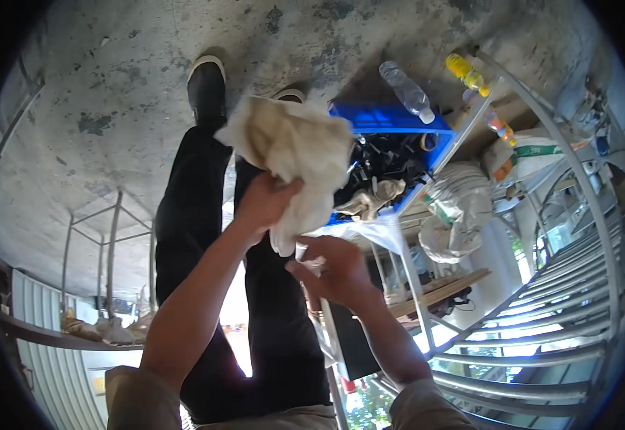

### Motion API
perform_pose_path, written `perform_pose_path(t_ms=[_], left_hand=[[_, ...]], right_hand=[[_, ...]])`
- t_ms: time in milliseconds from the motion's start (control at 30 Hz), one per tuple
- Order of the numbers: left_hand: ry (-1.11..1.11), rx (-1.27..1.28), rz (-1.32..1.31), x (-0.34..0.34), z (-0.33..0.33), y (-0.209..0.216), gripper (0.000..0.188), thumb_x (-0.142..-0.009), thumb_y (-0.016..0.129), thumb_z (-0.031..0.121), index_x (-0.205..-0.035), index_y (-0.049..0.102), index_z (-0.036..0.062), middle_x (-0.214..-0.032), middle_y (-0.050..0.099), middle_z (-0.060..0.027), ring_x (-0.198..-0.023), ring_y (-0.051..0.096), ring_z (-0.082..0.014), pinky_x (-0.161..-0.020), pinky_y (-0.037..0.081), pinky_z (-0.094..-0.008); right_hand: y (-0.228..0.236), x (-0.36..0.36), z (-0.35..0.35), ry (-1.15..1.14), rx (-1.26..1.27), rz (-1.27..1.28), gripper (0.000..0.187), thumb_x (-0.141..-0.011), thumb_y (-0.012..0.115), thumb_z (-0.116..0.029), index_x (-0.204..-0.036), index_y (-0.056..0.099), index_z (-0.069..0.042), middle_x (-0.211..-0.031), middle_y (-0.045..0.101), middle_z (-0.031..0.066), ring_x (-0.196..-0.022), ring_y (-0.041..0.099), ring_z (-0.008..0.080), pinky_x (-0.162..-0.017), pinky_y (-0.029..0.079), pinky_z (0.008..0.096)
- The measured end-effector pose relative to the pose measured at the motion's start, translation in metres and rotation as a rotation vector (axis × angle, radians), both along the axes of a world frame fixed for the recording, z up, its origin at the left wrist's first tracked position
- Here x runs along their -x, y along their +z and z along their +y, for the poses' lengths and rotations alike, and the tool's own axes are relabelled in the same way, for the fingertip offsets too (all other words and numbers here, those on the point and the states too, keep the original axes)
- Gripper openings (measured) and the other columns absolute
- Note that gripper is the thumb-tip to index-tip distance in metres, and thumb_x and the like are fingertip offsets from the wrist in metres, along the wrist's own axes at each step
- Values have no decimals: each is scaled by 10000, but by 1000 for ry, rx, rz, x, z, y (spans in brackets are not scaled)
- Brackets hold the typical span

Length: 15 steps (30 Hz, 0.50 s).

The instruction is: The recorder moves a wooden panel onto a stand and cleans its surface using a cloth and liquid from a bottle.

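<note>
left of the blue crate (370, 117), our left hand (266, 206) grips the pale cloth (305, 147), its length running away from us; our right hand (335, 269) meets its near tip, perhaps pinching, we can't tell.

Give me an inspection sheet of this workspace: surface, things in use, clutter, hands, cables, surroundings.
Surface: concrete floor, marked with dark patches.
Things in use: an off-white cloth, bunched, held up in front of the legs.
Clutter: clear bottle and yellow bottle near a blue crate of dark pieces.
Hands: left hand has its fingers closed on the cloth; right hand is at its lower end, grip unclear.
Cables: nothing seen for certain; the dark pieces are too jumbled to tell.
Surroundings: barred metal rack at right; white sack beyond the crate.
</note>
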<state>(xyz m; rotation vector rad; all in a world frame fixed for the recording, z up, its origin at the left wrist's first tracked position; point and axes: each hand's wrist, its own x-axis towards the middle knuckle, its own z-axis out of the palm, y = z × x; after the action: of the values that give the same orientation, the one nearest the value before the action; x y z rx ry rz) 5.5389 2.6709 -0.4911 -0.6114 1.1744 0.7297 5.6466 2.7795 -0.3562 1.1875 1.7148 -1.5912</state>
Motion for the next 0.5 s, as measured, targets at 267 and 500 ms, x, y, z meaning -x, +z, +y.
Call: perform_pose_path(t_ms=[267, 500], left_hand=[[-205, -18, 364, 31, 6, -5, 397, -919, 655, 255, -1149, 650, -70, -994, 731, -173, -907, 710, -267, -834, 527, -369], [-306, -131, 811, 38, 7, -7, 898, -880, 622, 30, -1627, 132, 122, -1490, 455, -318, -1227, 578, -490, -1029, 494, -484]], right_hand=[[-154, -80, 166, -246, -829, -291, 728, -879, 793, -370, -1429, 457, -31, -1205, 617, 198, -991, 632, 259, -891, 523, 369], [-223, -108, 213, 213, -976, -345, 644, -924, 667, -576, -1282, 571, -49, -1237, 652, 267, -1164, 614, 473, -966, 498, 507]])
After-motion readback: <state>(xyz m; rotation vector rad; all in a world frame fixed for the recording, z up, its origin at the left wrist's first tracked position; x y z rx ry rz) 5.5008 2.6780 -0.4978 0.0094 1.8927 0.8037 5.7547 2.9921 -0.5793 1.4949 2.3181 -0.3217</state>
